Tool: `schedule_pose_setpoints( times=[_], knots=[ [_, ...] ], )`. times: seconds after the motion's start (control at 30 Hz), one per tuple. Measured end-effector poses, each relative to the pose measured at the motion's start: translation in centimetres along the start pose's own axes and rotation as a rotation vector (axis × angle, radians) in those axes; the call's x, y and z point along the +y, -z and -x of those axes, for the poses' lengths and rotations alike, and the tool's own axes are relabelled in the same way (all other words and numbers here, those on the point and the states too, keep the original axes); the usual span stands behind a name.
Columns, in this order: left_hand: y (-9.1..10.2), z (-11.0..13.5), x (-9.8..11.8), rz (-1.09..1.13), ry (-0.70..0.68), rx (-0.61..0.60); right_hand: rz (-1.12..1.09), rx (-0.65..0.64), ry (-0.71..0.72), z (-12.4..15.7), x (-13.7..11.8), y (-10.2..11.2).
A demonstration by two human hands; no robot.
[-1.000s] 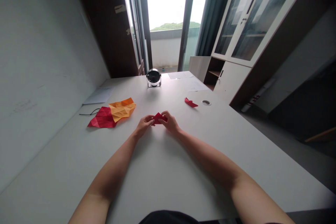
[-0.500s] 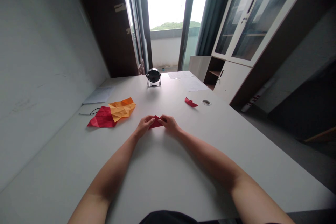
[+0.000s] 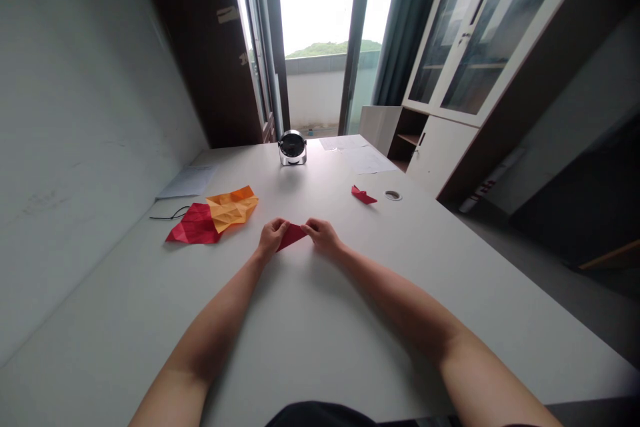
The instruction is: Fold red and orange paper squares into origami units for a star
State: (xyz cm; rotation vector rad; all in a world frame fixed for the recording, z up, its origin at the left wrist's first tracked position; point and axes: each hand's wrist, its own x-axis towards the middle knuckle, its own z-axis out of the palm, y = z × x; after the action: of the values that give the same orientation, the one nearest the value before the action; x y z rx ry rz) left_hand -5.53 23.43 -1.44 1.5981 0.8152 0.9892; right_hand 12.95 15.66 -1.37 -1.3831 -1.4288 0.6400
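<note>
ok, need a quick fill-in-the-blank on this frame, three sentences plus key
The left hand and the right hand both hold a folded paper coloured ____.
A creased red sheet touches another sheet coloured ____.
The small folded piece lies on the person's ____ side.
Missing words: red; orange; right.

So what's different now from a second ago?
The small folded red paper has tilted: its lower edge, level before, now slopes down toward the left hand. Neither that hand nor the right hand has let go. The red sheet, orange sheet and red folded piece stayed put.
</note>
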Motion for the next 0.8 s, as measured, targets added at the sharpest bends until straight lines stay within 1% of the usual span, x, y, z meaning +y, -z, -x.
schedule_pose_setpoints(
  times=[0.13,0.27,0.37,0.53,0.6,0.67,0.8],
  knots=[
    [0.3,-0.1,0.0,-0.043,-0.035,0.104,-0.091,0.001,-0.049,0.0,0.0,0.2],
    [0.3,-0.1,0.0,-0.025,-0.053,0.142,-0.129,-0.064,-0.001,0.2,-0.4,0.3],
    [0.2,-0.1,-0.1,-0.007,-0.046,0.114,-0.147,-0.063,0.003,0.2,-0.4,0.2],
    [0.0,-0.1,-0.4,0.002,-0.038,0.051,-0.202,0.043,-0.002,-0.2,0.2,0.1],
    [-0.1,-0.3,-0.4,0.052,-0.011,0.019,-0.258,0.057,-0.005,-0.3,0.3,0.2],
    [-0.3,-0.4,-0.4,0.128,0.022,0.010,-0.339,0.026,-0.012,-0.3,0.0,0.3],
    [-0.5,-0.7,-0.2,0.250,0.083,0.002,-0.434,-0.095,0.001,0.0,-1.0,0.3]
  ],
)
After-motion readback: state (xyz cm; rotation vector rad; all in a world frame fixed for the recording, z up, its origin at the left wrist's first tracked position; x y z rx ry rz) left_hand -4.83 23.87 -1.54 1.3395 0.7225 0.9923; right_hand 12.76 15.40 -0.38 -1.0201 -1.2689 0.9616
